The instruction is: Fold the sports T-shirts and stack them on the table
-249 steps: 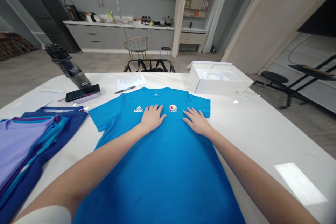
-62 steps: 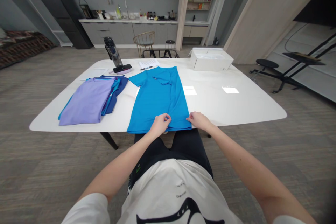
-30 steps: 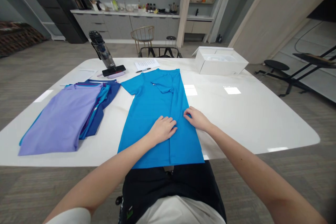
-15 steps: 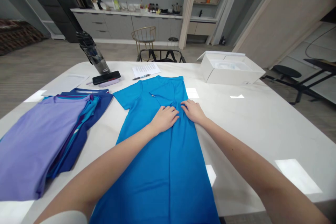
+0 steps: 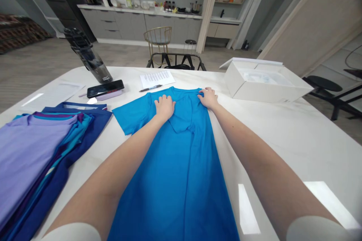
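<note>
A bright blue short-sleeved T-shirt (image 5: 161,180) lies lengthwise on the white table, its right side folded inward and that sleeve turned over onto the body. My left hand (image 5: 164,107) rests on the shirt's upper part below the collar, fingers spread and lying on the cloth. At the upper right corner, beside the collar, my right hand (image 5: 208,98) has its thumb and fingers closed on the folded edge. The other sleeve (image 5: 131,113) sticks out flat to the left. The shirt's near end runs out of view at the bottom.
On the left lies a stack of folded shirts, a lilac shirt (image 5: 36,150) on top and a navy shirt (image 5: 82,148) below. Beyond are a phone (image 5: 105,88), a handheld vacuum (image 5: 97,66), a pen (image 5: 151,88) and a printed sheet (image 5: 157,78). A white box (image 5: 266,86) stands far right.
Both hands have moved away from me toward the collar, the left also leftward. The folded-over sleeve now lies more spread out. My view has shifted slightly.
</note>
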### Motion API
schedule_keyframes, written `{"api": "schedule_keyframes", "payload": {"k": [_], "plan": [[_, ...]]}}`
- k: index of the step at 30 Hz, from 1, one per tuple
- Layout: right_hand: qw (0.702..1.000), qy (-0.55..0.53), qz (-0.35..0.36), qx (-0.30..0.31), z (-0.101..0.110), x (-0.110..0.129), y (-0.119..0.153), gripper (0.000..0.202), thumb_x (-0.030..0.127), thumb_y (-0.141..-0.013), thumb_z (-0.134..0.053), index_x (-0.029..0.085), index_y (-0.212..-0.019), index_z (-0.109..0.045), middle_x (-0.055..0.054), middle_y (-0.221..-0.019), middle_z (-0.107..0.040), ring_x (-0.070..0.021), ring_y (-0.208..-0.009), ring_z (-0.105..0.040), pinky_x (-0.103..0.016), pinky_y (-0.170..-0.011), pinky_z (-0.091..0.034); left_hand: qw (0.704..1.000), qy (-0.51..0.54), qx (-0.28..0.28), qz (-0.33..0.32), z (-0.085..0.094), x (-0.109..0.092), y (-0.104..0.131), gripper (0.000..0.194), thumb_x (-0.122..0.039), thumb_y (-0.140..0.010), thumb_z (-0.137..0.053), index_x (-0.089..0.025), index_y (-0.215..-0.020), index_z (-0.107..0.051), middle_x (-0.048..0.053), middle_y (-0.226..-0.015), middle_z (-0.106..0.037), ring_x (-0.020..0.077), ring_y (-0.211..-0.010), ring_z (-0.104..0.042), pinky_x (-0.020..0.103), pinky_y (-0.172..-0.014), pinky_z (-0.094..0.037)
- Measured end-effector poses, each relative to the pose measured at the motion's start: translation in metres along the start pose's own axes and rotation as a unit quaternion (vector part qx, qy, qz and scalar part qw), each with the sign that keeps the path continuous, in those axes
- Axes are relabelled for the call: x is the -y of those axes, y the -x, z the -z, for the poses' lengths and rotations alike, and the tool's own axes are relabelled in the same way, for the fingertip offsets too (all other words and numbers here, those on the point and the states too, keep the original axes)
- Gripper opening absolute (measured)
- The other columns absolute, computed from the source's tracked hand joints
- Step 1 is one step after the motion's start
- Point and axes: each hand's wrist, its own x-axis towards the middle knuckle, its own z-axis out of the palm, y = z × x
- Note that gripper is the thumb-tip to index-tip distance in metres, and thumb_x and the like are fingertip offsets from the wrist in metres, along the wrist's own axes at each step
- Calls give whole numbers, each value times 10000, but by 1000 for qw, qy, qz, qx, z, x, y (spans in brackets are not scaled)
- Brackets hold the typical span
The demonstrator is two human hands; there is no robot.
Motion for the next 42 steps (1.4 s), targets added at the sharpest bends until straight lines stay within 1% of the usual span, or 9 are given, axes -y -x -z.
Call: {"api": "schedule_keyframes", "payload": {"k": [3,8,12,17,21,26,31,35,42], "plan": [[999,-19,18,-19,-1,-7,-5,238,362,-939,-564,236,-1094,-693,-148,-1376,-526,-359,-1276,-452,-582,-1006,-437,1000,24,4,-14,3,2,1,325,-367,-1044,-370,-167,-1152,-603,193,-1273,-635,347,-1209,-555,478,-975,-397],[994,-37,37,-95,9,-7,-6,250,347,-985,-460,220,-1117,-629,-143,-1229,-572,-318,-1163,-499,-470,-970,-448,998,56,-14,-34,30,3,-4,342,-374,-1080,-284,-183,-1229,-525,129,-1058,-731,279,-1029,-671,407,-957,-406],[994,-20,19,-106,8,3,-9,264,349,-1004,-426,213,-1129,-614,-150,-1228,-565,-326,-1158,-495,-472,-954,-445,999,30,-25,-32,44,5,-21,347,-417,-1071,-307,-213,-1248,-525,140,-1053,-724,306,-999,-689,378,-844,-458],[998,38,-2,-49,-5,15,-8,232,336,-995,-469,213,-1079,-646,-169,-1233,-571,-362,-1167,-481,-539,-933,-437,999,-11,36,-23,26,27,-36,310,-381,-1049,-391,-193,-1221,-567,156,-1098,-705,312,-1016,-684,384,-842,-485],[994,71,25,-78,-5,28,1,316,335,-1023,-407,186,-1194,-626,-211,-1290,-556,-385,-1195,-453,-583,-965,-381,999,7,39,-36,12,55,-29,316,-389,-1041,-411,-188,-1217,-581,150,-1228,-650,286,-1116,-628,377,-912,-476],[990,65,104,-74,-8,78,20,374,382,-1030,-416,186,-1282,-612,-201,-1320,-560,-382,-1209,-477,-548,-987,-381,998,-27,-5,-51,20,88,-7,311,-325,-1028,-402,-195,-1246,-583,165,-1287,-593,323,-1214,-534,445,-971,-431],[982,-20,182,36,-41,158,33,312,368,-1020,-467,226,-1220,-660,-131,-1224,-608,-280,-1060,-601,-385,-897,-474,995,-84,-25,44,33,128,12,357,-258,-1016,-353,-167,-1295,-555,200,-1286,-598,351,-1191,-533,486,-974,-391],[967,-47,234,83,-67,213,29,348,322,-1021,-464,262,-1324,-623,-107,-1252,-605,-268,-1051,-637,-370,-875,-501,989,-120,-1,88,45,166,21,356,-263,-1005,-374,-128,-1252,-591,223,-1266,-620,370,-1191,-535,501,-997,-355],[979,25,182,86,-82,247,6,383,334,-1033,-418,271,-1354,-617,-158,-1290,-602,-326,-1099,-638,-433,-866,-508,985,-136,-10,106,58,194,35,385,-147,-984,-316,-72,-1172,-644,246,-1248,-636,359,-1198,-524,479,-1009,-313]]}}
